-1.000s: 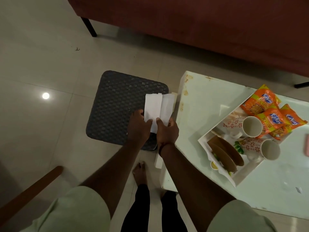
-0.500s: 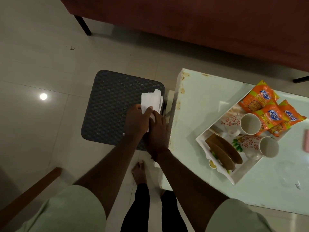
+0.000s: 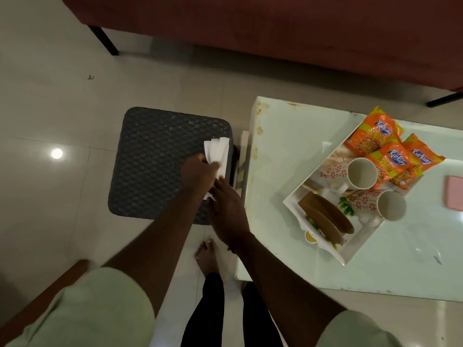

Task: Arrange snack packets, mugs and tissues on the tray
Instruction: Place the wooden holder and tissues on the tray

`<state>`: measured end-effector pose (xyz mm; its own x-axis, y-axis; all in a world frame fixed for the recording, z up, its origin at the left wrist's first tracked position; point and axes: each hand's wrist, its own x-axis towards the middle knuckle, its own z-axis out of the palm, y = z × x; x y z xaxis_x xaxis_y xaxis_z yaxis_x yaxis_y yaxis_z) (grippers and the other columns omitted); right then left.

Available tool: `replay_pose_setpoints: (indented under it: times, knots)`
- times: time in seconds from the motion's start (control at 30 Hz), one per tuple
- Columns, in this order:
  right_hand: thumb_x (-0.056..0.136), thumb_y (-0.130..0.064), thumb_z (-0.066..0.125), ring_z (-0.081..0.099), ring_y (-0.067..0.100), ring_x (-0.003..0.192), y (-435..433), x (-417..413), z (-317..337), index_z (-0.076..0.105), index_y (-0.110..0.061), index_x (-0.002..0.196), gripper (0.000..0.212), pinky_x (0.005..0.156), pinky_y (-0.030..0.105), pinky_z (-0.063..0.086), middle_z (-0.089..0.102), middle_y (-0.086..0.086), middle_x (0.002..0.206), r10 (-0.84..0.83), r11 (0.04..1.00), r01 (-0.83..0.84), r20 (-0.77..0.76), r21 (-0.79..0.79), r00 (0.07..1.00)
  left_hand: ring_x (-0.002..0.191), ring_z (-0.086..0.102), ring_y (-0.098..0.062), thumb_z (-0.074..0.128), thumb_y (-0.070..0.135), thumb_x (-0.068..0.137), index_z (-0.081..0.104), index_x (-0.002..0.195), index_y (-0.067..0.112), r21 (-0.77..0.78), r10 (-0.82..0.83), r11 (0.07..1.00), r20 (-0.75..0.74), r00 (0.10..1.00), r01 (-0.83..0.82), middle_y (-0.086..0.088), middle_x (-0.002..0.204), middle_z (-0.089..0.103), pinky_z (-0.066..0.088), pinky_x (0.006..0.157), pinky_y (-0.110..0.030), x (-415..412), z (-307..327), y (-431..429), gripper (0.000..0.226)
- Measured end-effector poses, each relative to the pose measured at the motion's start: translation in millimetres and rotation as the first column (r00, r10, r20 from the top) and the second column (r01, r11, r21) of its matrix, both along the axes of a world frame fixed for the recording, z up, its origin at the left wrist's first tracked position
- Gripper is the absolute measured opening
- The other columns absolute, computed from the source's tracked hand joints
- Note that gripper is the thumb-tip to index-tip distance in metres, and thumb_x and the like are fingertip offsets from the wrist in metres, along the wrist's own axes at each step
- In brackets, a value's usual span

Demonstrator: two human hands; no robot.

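Observation:
Folded white tissues [image 3: 217, 153] stick up from my left hand [image 3: 199, 172], which grips them above the dark stool. My right hand [image 3: 226, 205] lies flat just below, fingertips touching the tissues' lower end. On the white table to the right sits a white tray [image 3: 295, 207]. It holds three orange snack packets [image 3: 390, 149] at its far end and two floral mugs [image 3: 360, 172] [image 3: 389, 205] lying on their sides. Brown wooden pieces [image 3: 325, 220] lie at the tray's near end.
The dark woven stool [image 3: 155, 161] stands on the tiled floor left of the white table [image 3: 288, 136]. A pink object [image 3: 454, 192] lies at the table's right edge. A red sofa [image 3: 275, 26] spans the back. A wooden armrest [image 3: 45, 294] is at lower left.
The tissues went from spread between both hands to a folded bunch in my left hand. My right hand slid down to their lower end.

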<state>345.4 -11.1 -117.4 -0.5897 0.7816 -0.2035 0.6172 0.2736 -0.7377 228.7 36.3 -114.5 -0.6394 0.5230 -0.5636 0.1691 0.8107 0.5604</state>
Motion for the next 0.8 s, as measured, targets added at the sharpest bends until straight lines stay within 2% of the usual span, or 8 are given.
replay_pose_setpoints:
  times: [0.07, 0.17, 0.23, 0.3, 0.4, 0.5, 0.67, 0.8]
  knots:
    - [0.1, -0.024, 0.042, 0.05, 0.013, 0.13, 0.4, 5.4, 13.1, 0.06, -0.017, 0.131, 0.036, 0.112, 0.028, 0.039, 0.057, 0.001, 0.14, -0.154, 0.986, 0.15, -0.052, -0.077, 0.987, 0.069, 0.058, -0.007, 0.069, 0.03, 0.088, 0.063, 0.097, 0.01, 0.041, 0.016, 0.999, 0.068, 0.998, -0.019, -0.002, 0.09, 0.066, 0.041, 0.057, -0.017, 1.6, 3.4, -3.2, 0.022]
    - [0.098, -0.026, 0.045, 0.055, 0.0, 0.108, 4.2, 18.1, 28.2, 0.066, -0.017, 0.116, 0.03, 0.096, 0.005, 0.038, 0.067, -0.002, 0.12, -0.464, 0.881, 0.444, -0.114, -0.164, 0.878, 0.08, 0.057, -0.012, 0.069, 0.035, 0.087, 0.059, 0.099, 0.014, 0.077, 0.046, 0.995, 0.16, 0.986, -0.059, 0.002, 0.091, 0.059, 0.045, 0.069, -0.023, 8.0, 12.2, -11.0, 0.027]
    - [0.096, -0.015, 0.053, 0.058, -0.001, 0.104, 7.9, 28.7, 31.3, 0.067, -0.021, 0.112, 0.022, 0.091, 0.012, 0.045, 0.067, -0.009, 0.112, -0.684, 0.721, 0.641, -0.118, -0.263, 0.72, 0.093, 0.061, -0.021, 0.07, 0.036, 0.086, 0.062, 0.112, 0.009, 0.104, 0.069, 0.989, 0.272, 0.96, -0.101, -0.001, 0.099, 0.064, 0.051, 0.079, -0.033, 14.5, 15.5, -16.4, 0.038]
    - [0.095, -0.017, 0.057, 0.059, 0.001, 0.108, 12.5, 45.0, 31.8, 0.067, -0.024, 0.116, 0.024, 0.094, 0.019, 0.048, 0.067, -0.011, 0.115, -0.803, 0.568, 0.725, -0.069, -0.389, 0.592, 0.096, 0.06, -0.018, 0.071, 0.032, 0.087, 0.063, 0.113, 0.015, 0.132, 0.089, 0.98, 0.388, 0.918, -0.15, 0.003, 0.099, 0.064, 0.05, 0.081, -0.031, 26.9, 19.8, -20.6, 0.032]
    - [0.095, -0.027, 0.062, 0.059, 0.004, 0.111, 15.2, 74.7, 32.1, 0.061, -0.022, 0.129, 0.034, 0.088, 0.013, 0.049, 0.064, -0.008, 0.123, -0.801, 0.466, 0.616, -0.008, -0.635, 0.598, 0.096, 0.061, -0.018, 0.071, 0.023, 0.087, 0.064, 0.094, 0.024, 0.138, 0.106, 0.966, 0.56, 0.822, -0.219, 0.006, 0.098, 0.066, 0.052, 0.087, -0.035, 50.6, 27.0, -26.0, 0.01]
    - [0.094, -0.034, 0.064, 0.063, 0.011, 0.11, 12.6, 108.4, 35.2, 0.06, -0.023, 0.13, 0.038, 0.087, 0.024, 0.051, 0.068, -0.006, 0.121, -0.776, 0.378, 0.488, 0.019, -0.787, 0.631, 0.099, 0.065, -0.023, 0.07, 0.02, 0.087, 0.066, 0.096, 0.024, 0.12, 0.102, 0.964, 0.65, 0.753, -0.235, 0.001, 0.103, 0.071, 0.054, 0.087, -0.037, 79.3, 30.1, -28.6, 0.01]
    - [0.085, -0.036, 0.074, 0.069, 0.02, 0.099, 2.2, 155.3, 43.6, 0.072, -0.02, 0.113, 0.032, 0.084, 0.036, 0.055, 0.075, 0.002, 0.105, -0.801, 0.353, 0.473, 0.0, -0.807, 0.598, 0.102, 0.067, -0.025, 0.068, 0.018, 0.088, 0.066, 0.112, 0.015, 0.086, 0.067, 0.977, 0.742, 0.668, -0.193, -0.004, 0.109, 0.072, 0.058, 0.083, -0.036, 127.3, 33.3, -32.1, 0.024]
    - [0.084, -0.009, 0.075, 0.07, 0.014, 0.078, -3.1, 190.8, 50.5, 0.072, -0.016, 0.105, 0.022, 0.068, 0.028, 0.057, 0.076, 0.006, 0.089, -0.829, 0.386, 0.53, -0.032, -0.755, 0.558, 0.107, 0.066, -0.03, 0.068, 0.015, 0.087, 0.065, 0.117, 0.01, 0.081, -0.002, 0.992, 0.771, 0.637, -0.096, -0.008, 0.111, 0.072, 0.058, 0.082, -0.035, 155.1, 30.6, -29.7, 0.03]
